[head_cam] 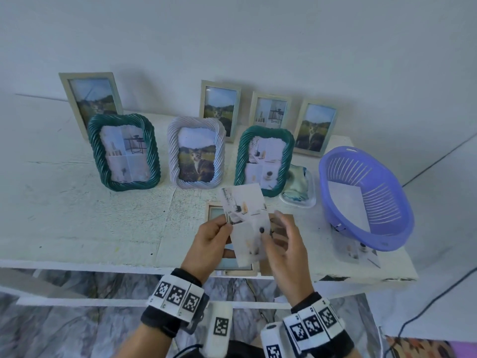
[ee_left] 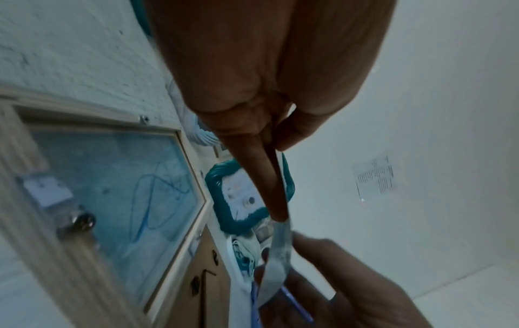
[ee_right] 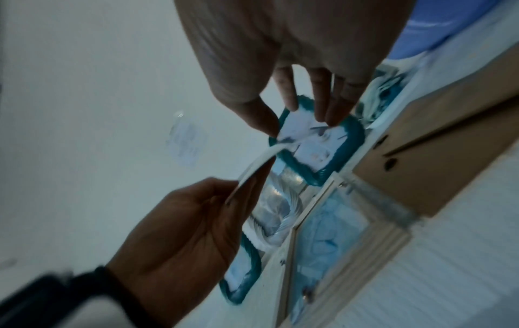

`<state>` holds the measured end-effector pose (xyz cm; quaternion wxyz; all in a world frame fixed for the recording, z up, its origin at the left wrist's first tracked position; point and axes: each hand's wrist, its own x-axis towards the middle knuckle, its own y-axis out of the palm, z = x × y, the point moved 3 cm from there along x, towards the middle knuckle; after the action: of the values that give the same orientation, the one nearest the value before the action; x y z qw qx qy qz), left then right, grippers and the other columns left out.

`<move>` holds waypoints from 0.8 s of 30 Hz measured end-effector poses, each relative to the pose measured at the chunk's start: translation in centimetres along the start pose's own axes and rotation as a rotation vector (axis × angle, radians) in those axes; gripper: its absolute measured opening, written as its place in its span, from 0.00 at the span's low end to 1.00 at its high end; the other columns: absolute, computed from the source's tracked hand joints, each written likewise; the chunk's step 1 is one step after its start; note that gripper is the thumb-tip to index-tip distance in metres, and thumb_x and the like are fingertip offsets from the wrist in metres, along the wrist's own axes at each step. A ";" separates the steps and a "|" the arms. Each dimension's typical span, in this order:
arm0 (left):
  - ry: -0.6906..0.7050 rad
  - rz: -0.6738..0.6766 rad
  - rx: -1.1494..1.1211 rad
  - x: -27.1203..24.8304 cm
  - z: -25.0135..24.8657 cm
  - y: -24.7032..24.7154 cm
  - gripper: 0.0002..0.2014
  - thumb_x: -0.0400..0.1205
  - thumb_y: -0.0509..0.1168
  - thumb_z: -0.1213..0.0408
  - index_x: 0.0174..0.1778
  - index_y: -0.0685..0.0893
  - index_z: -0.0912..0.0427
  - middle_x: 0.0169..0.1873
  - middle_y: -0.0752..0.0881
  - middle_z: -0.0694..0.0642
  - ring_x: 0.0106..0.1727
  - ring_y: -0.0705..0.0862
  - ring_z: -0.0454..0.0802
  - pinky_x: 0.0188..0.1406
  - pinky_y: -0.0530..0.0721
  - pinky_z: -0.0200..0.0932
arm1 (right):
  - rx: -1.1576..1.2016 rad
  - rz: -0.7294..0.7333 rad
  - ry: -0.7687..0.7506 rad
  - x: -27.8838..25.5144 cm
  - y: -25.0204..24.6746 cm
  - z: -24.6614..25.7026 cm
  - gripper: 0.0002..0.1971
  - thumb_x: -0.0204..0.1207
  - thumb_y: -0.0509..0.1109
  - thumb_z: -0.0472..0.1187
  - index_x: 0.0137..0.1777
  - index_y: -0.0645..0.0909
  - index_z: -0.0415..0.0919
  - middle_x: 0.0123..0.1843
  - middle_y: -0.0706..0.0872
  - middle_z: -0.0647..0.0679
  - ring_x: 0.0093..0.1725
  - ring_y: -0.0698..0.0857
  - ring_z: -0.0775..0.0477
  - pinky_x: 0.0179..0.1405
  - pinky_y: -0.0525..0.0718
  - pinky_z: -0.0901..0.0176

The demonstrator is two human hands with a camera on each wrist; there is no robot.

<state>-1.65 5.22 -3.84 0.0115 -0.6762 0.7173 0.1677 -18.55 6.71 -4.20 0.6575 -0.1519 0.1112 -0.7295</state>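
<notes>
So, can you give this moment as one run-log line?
left hand: pinches photo print, left edge | right hand: pinches its right edge | photo print: held above wooden frame lying flat on table

Seven standing frames (head_cam: 195, 152), one flat frame (head_cam: 214, 212) — one basket (head_cam: 384, 200)

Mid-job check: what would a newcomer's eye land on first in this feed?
The photo print held up at front centre, pinched by the left hand and right hand. Behind it, the white twisted frame with a cat picture stands between two green twisted frames. The purple basket sits at the right end of the table.
</notes>
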 end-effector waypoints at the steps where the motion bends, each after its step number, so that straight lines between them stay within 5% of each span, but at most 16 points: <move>1: 0.001 0.015 0.018 0.0 0.1 0.5 0.15 0.88 0.51 0.74 0.56 0.84 0.64 0.46 0.90 0.62 0.46 0.90 0.56 0.36 0.91 0.52 | 0.010 -0.004 0.078 0.1 -0.7 -0.8 0.19 0.79 0.71 0.41 0.70 0.76 0.48 0.59 0.85 0.57 0.55 0.84 0.59 0.51 0.83 0.69; 5: -0.034 0.080 0.096 0.1 1.2 2.6 0.16 0.87 0.51 0.76 0.61 0.82 0.60 0.48 0.90 0.59 0.49 0.90 0.56 0.38 0.91 0.51 | 0.247 0.024 0.381 -0.6 -4.2 -3.5 0.06 0.79 0.71 0.32 0.52 0.85 0.40 0.39 0.89 0.47 0.37 0.85 0.49 0.31 0.82 0.62; 8: 0.060 0.091 0.334 0.8 2.1 4.8 0.21 0.85 0.60 0.72 0.73 0.73 0.53 0.51 0.90 0.46 0.53 0.88 0.46 0.52 0.88 0.50 | 0.333 -0.011 0.459 -2.0 -7.6 -5.7 0.06 0.80 0.68 0.30 0.51 0.86 0.35 0.34 0.86 0.40 0.28 0.77 0.46 0.25 0.75 0.57; 11: 0.254 0.012 0.684 2.3 2.0 7.5 0.29 0.80 0.68 0.65 0.78 0.68 0.52 0.65 0.81 0.49 0.63 0.80 0.44 0.63 0.76 0.37 | 0.333 -0.068 0.492 -3.6 -11.1 -7.9 0.07 0.81 0.66 0.28 0.53 0.86 0.31 0.32 0.84 0.39 0.24 0.73 0.47 0.23 0.73 0.59; 15: 0.454 0.138 0.930 4.5 1.5 13.8 0.26 0.77 0.70 0.54 0.72 0.77 0.48 0.75 0.69 0.55 0.75 0.69 0.55 0.74 0.71 0.52 | 0.295 -0.132 0.546 -5.9 -16.2 -10.3 0.08 0.81 0.66 0.28 0.55 0.85 0.29 0.34 0.82 0.32 0.26 0.74 0.46 0.23 0.73 0.58; 18: 0.532 0.275 1.184 6.0 1.4 18.2 0.27 0.77 0.71 0.49 0.73 0.75 0.45 0.80 0.60 0.56 0.80 0.58 0.57 0.74 0.67 0.56 | 0.278 -0.195 0.568 -7.0 -19.3 -11.5 0.07 0.80 0.65 0.26 0.53 0.85 0.28 0.30 0.81 0.37 0.22 0.74 0.50 0.20 0.74 0.61; 24: 0.676 0.268 1.397 7.9 1.7 21.6 0.16 0.78 0.67 0.43 0.59 0.84 0.45 0.76 0.70 0.56 0.75 0.71 0.62 0.75 0.62 0.69 | 0.255 -0.256 0.588 -7.2 -23.3 -13.3 0.06 0.80 0.66 0.26 0.52 0.84 0.28 0.24 0.81 0.45 0.20 0.74 0.49 0.21 0.74 0.60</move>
<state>-23.74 -1.35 -2.51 0.1947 -0.4345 0.6965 -0.5368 -44.41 15.90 -8.70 0.5142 0.1356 0.1837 -0.8267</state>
